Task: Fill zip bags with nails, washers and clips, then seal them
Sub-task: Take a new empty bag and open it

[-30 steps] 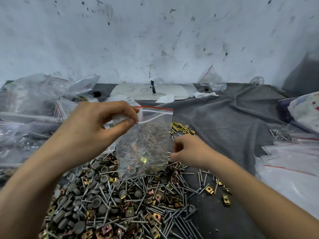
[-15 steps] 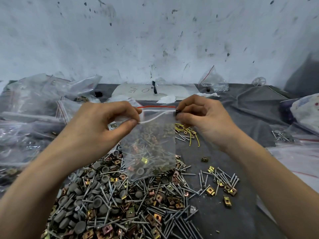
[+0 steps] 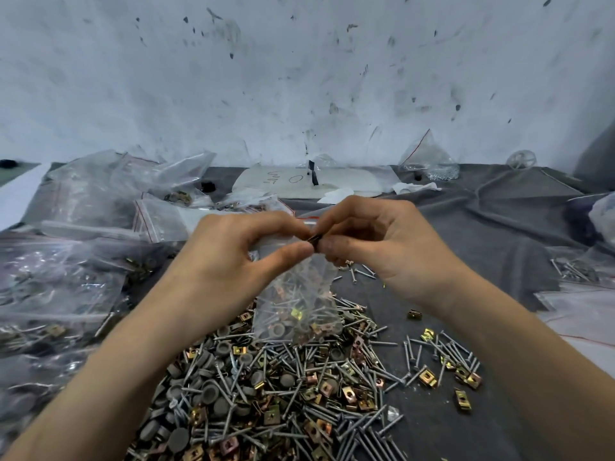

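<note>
A small clear zip bag (image 3: 296, 304) with a red top line hangs upright above the heap, holding nails, a grey washer and brass clips at its bottom. My left hand (image 3: 233, 261) pinches the bag's top edge between thumb and forefinger. My right hand (image 3: 376, 244) meets it at the same edge, pinching a small dark clip (image 3: 313, 240) at the bag's mouth. Below lies a big heap of nails, grey washers and brass clips (image 3: 266, 394) on the grey cloth (image 3: 466, 227).
Many filled and empty zip bags (image 3: 83, 261) pile up on the left. More flat bags (image 3: 582, 311) lie at the right edge. A white card (image 3: 309, 181) and a bag of small parts (image 3: 429, 161) stand by the stained wall. Loose clips and nails (image 3: 446, 364) scatter right of the heap.
My right hand came up from the heap to the bag's top right corner, then slid left along the mouth to meet my left hand. The bag's top is now bunched narrow.
</note>
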`<state>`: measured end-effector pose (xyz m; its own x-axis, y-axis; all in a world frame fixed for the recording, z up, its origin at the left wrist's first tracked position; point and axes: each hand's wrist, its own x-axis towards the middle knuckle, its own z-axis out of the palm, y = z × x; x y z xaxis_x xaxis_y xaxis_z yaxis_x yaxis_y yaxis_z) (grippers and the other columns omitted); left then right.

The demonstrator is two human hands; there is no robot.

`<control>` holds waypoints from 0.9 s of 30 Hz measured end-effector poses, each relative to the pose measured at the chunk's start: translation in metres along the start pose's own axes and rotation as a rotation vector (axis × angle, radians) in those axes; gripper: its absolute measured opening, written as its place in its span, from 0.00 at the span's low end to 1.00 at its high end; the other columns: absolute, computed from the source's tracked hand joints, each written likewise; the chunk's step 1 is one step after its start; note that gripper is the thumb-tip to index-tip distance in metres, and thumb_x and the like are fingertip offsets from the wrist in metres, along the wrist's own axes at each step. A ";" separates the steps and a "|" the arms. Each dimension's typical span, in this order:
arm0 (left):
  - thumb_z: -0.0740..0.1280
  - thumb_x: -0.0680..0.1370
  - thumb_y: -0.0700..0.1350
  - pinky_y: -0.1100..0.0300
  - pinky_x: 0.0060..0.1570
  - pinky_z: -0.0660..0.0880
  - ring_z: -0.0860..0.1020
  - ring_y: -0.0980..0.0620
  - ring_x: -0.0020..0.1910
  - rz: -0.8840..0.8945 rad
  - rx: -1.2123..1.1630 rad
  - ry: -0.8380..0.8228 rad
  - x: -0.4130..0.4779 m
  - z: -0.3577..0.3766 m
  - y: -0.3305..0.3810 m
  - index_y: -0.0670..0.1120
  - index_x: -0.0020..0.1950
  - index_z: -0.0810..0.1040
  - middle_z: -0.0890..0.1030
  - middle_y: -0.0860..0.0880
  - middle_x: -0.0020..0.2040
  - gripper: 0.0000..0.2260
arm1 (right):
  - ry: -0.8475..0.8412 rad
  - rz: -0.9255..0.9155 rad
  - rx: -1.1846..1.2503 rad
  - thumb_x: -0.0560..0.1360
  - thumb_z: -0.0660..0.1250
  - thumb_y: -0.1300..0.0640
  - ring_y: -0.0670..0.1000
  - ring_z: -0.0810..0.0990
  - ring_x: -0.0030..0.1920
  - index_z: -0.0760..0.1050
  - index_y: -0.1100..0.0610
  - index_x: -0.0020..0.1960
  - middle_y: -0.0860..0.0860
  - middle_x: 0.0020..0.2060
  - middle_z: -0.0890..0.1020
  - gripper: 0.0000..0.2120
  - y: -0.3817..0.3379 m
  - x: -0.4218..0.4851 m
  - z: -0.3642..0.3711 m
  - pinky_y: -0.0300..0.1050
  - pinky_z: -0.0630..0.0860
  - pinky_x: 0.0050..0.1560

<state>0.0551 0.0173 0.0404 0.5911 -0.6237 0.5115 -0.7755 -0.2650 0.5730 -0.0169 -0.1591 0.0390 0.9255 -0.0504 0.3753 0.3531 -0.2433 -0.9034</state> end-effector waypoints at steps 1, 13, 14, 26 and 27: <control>0.64 0.67 0.64 0.60 0.55 0.77 0.79 0.68 0.50 -0.016 -0.022 0.003 0.000 0.000 -0.001 0.59 0.47 0.82 0.81 0.68 0.49 0.16 | 0.007 -0.001 0.002 0.70 0.69 0.72 0.45 0.78 0.33 0.80 0.55 0.40 0.53 0.33 0.82 0.12 0.000 0.000 0.000 0.35 0.75 0.37; 0.66 0.64 0.64 0.57 0.64 0.73 0.76 0.69 0.58 -0.102 -0.108 -0.056 0.000 -0.002 -0.003 0.56 0.45 0.84 0.82 0.58 0.57 0.17 | 0.040 0.019 0.098 0.69 0.69 0.73 0.47 0.84 0.39 0.81 0.61 0.41 0.50 0.38 0.85 0.09 -0.003 -0.002 0.003 0.35 0.78 0.42; 0.66 0.64 0.64 0.57 0.64 0.73 0.76 0.69 0.58 -0.102 -0.100 -0.053 0.000 -0.002 -0.003 0.57 0.44 0.84 0.82 0.58 0.57 0.17 | 0.046 0.028 0.117 0.69 0.69 0.74 0.48 0.84 0.39 0.81 0.61 0.41 0.50 0.37 0.85 0.09 -0.003 -0.002 0.004 0.36 0.79 0.42; 0.70 0.67 0.55 0.57 0.66 0.72 0.77 0.64 0.60 -0.041 0.018 -0.084 -0.003 -0.002 0.005 0.57 0.44 0.84 0.80 0.57 0.61 0.08 | 0.050 0.059 0.079 0.69 0.70 0.74 0.54 0.84 0.37 0.76 0.56 0.37 0.57 0.37 0.83 0.13 -0.002 -0.004 0.005 0.42 0.81 0.42; 0.70 0.67 0.54 0.57 0.65 0.72 0.77 0.64 0.60 -0.035 0.032 -0.081 -0.003 -0.001 0.006 0.56 0.44 0.83 0.80 0.57 0.61 0.08 | 0.047 0.059 0.075 0.69 0.70 0.74 0.54 0.84 0.37 0.76 0.56 0.37 0.56 0.36 0.83 0.13 -0.002 -0.005 0.006 0.42 0.81 0.42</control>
<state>0.0494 0.0189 0.0430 0.5991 -0.6708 0.4373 -0.7622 -0.3105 0.5680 -0.0213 -0.1530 0.0379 0.9383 -0.1085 0.3284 0.3087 -0.1651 -0.9367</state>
